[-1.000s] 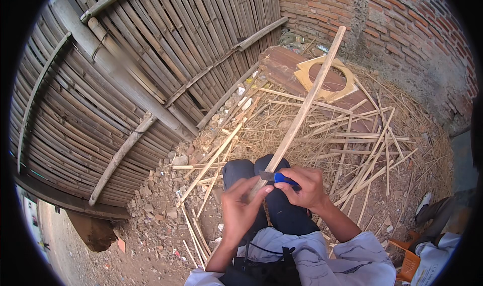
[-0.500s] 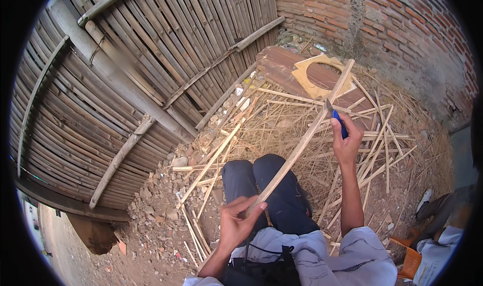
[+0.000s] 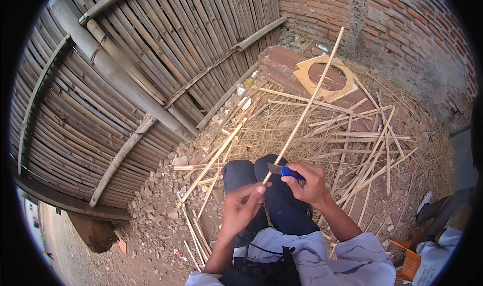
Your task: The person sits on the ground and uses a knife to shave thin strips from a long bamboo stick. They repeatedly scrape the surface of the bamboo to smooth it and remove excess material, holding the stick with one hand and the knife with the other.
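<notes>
Your left hand (image 3: 241, 210) pinches the near end of the long bamboo strip (image 3: 307, 104) over your knees, steadying it, while your right hand (image 3: 309, 183) clenches the blue-handled knife (image 3: 283, 170), blade against it.

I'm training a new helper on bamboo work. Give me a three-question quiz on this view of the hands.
1. Which hand holds the blue-handled knife?
2. True or false: the left hand grips the near end of the long bamboo strip.
3. Where does the far end of the strip point: A) toward the brick wall, B) toward the bamboo fence, C) at the orange crate?

Key: 1. The right hand. 2. True. 3. A.
</notes>
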A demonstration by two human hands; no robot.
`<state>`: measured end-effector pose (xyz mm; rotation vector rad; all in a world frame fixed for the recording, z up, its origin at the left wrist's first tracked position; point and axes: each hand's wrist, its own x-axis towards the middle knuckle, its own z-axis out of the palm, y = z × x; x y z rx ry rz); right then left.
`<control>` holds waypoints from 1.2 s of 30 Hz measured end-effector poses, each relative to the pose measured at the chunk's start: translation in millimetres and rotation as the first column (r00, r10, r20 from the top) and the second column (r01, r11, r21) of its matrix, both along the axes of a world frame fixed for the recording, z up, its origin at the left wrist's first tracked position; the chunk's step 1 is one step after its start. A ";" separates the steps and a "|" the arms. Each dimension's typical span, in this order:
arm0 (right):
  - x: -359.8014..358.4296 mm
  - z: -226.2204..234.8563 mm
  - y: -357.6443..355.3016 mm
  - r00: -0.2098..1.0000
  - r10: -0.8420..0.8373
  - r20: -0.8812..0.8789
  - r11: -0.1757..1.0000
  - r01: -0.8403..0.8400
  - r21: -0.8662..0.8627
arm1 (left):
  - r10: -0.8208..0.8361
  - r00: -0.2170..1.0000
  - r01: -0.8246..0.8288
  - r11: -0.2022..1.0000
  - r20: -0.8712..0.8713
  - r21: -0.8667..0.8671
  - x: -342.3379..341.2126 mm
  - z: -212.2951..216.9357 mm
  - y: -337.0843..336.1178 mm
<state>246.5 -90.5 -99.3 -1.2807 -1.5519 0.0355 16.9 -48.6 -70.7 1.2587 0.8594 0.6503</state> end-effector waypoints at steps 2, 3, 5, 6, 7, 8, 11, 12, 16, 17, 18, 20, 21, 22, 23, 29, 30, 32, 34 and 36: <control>-9.3 -3.8 -0.8 0.999 0.028 0.035 1.000 -0.028 0.012 | -0.018 1.000 0.018 1.000 0.015 -0.018 3.7 -0.5 0.2; -11.0 -3.7 -0.8 0.999 0.030 0.039 0.999 -0.031 0.015 | 0.005 1.000 -0.005 1.000 0.020 -0.010 5.2 -0.7 -0.9; -13.5 -2.8 -0.9 0.998 0.035 0.046 0.999 -0.036 0.021 | 0.051 0.998 -0.051 0.999 0.029 0.006 8.0 -1.0 -3.1; -15.3 -1.2 -1.2 0.998 0.030 0.049 0.999 -0.031 0.024 | 0.058 0.997 -0.061 0.996 0.046 0.063 9.2 -2.8 -2.7; -17.3 0.8 -1.5 0.998 0.025 0.052 0.999 -0.026 0.027 | 0.065 0.996 -0.072 0.990 0.064 0.120 10.5 -6.2 -1.3; -18.3 1.9 -1.7 0.998 0.020 0.054 0.999 -0.022 0.029 | 0.070 0.994 -0.084 0.981 0.082 0.175 11.0 -7.8 -0.5; -15.2 3.2 -1.9 0.998 0.019 0.063 0.999 -0.022 0.050 | 0.048 0.998 -0.052 0.989 0.029 0.142 11.0 -4.5 0.4; -15.1 3.5 -2.1 0.998 0.007 0.069 0.999 -0.011 0.047 | 0.048 0.999 -0.050 0.987 0.016 0.150 10.8 -3.9 0.3; -13.4 3.3 -1.2 0.995 -0.025 0.094 0.998 0.020 0.054 | 0.081 0.997 -0.080 0.973 0.004 0.217 12.1 -7.0 -1.5; -12.0 2.8 -0.1 0.994 -0.030 0.101 0.998 0.024 0.060 | 0.097 0.995 -0.097 0.965 0.012 0.242 12.1 -8.3 -2.4; -9.4 2.5 1.7 0.994 -0.036 0.104 0.997 0.028 0.075 | 0.099 0.995 -0.096 0.968 0.000 0.233 11.6 -8.1 -2.6; -4.0 3.0 5.6 0.993 -0.047 0.112 0.994 0.035 0.107 | 0.103 0.994 -0.096 0.972 -0.024 0.213 9.7 -6.4 -2.6; -2.6 4.1 6.0 0.990 -0.045 0.135 0.995 0.032 0.096 | 0.102 0.994 -0.093 0.971 -0.030 0.221 8.3 -5.6 -2.0; -1.5 5.9 5.9 0.986 -0.042 0.158 0.996 0.029 0.084 | 0.100 0.994 -0.090 0.970 -0.035 0.228 6.9 -4.6 -1.1; -0.8 7.8 6.0 0.983 -0.039 0.181 0.997 0.026 0.073 | 0.099 0.994 -0.087 0.968 -0.041 0.235 5.6 -3.5 -0.1; 0.5 18.2 15.6 0.969 -0.051 0.242 0.995 0.030 0.091 | 0.127 0.991 -0.111 0.961 -0.047 0.255 2.2 1.5 5.4; 8.3 14.6 23.3 0.978 -0.125 0.169 0.984 0.100 0.148 | 0.123 0.990 -0.101 0.960 -0.070 0.261 -0.9 -1.6 4.6; 43.5 13.0 38.6 0.961 -0.278 0.016 0.950 0.272 0.153 | 0.120 0.986 -0.085 0.958 -0.112 0.275 -13.7 -13.2 -2.3; 89.8 18.9 46.0 0.892 -0.446 -0.075 0.894 0.449 0.015 | 0.108 0.979 -0.057 0.960 -0.173 0.273 -26.2 -19.0 -9.7; 138.7 16.1 55.8 0.817 -0.566 -0.111 0.821 0.571 0.020 | 0.090 0.975 -0.036 0.967 -0.201 0.254 -40.1 -26.0 -11.8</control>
